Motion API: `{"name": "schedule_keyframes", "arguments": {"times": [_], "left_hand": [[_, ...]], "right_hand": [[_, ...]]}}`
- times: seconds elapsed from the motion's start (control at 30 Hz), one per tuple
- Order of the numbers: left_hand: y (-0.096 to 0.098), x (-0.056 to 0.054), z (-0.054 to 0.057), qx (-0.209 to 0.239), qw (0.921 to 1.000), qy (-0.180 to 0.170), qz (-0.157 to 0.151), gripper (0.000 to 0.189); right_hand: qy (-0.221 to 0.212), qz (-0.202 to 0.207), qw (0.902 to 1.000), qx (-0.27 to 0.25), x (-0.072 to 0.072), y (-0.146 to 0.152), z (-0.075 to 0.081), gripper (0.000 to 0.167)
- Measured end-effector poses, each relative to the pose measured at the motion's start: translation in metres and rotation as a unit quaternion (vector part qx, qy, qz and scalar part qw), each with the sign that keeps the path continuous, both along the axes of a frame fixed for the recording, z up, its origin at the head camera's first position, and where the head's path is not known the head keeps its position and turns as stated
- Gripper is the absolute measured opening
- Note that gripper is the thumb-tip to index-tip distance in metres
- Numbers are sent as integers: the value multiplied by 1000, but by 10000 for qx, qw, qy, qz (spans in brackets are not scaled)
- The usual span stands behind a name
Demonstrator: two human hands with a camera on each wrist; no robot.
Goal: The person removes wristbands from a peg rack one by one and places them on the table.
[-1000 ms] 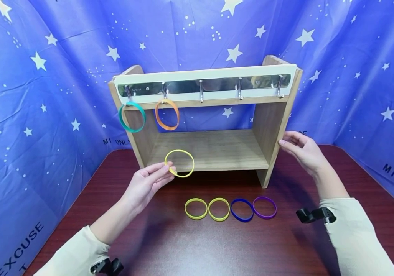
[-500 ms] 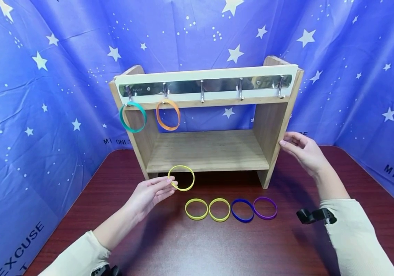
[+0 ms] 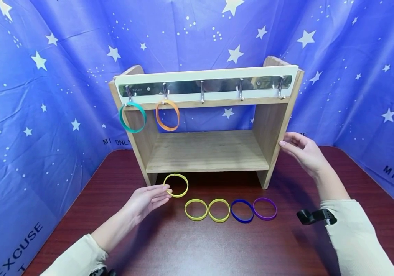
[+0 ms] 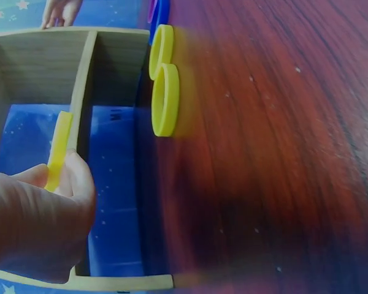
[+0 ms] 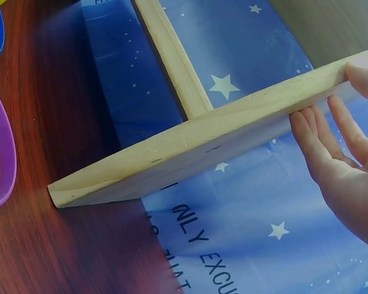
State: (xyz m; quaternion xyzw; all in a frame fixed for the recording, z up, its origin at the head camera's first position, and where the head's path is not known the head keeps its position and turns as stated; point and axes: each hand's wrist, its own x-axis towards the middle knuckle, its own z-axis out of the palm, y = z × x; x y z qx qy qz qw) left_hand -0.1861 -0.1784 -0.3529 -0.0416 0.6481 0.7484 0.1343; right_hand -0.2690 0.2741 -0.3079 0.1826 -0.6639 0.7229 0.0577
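Observation:
My left hand [image 3: 145, 201] pinches a thin yellow wristband [image 3: 188, 186] between thumb and fingers, raised in front of the shelf's lower left. In the left wrist view the same band [image 4: 59, 144] appears edge-on. My right hand [image 3: 302, 151] touches the right side panel of the wooden shelf [image 3: 207, 151], thumb on its front edge and fingertips against the outer face [image 5: 233, 144]. From the hook rail [image 3: 183, 87] hang a teal wristband [image 3: 134, 131] on the leftmost hook and an orange wristband [image 3: 170, 129] on the second. The other hooks hold nothing.
Lying in a row on the dark red table [image 3: 197, 249] are two yellow wristbands, the left one [image 3: 196, 219] and its neighbour [image 3: 219, 220], then a blue one [image 3: 243, 221] and a purple one [image 3: 266, 219]. A blue star-patterned curtain [image 3: 190, 38] surrounds the table.
My left hand has lowered the yellow wristband from in front of the shelf board to below it, close to the row on the table. The right hand stays at the side panel.

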Motion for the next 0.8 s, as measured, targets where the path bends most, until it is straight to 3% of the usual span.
{"name": "schedule_keyframes", "arguments": {"times": [0.33,0.8], "left_hand": [[-10,-2,-17,-386,9984,-336,-239,45],[-16,0,-33,-825,9951,-531,-132,40]], "right_hand": [[4,-7,10000,-5,-1,0,-1,27],[8,102,9998,-162,0,-1,0,27]]}}
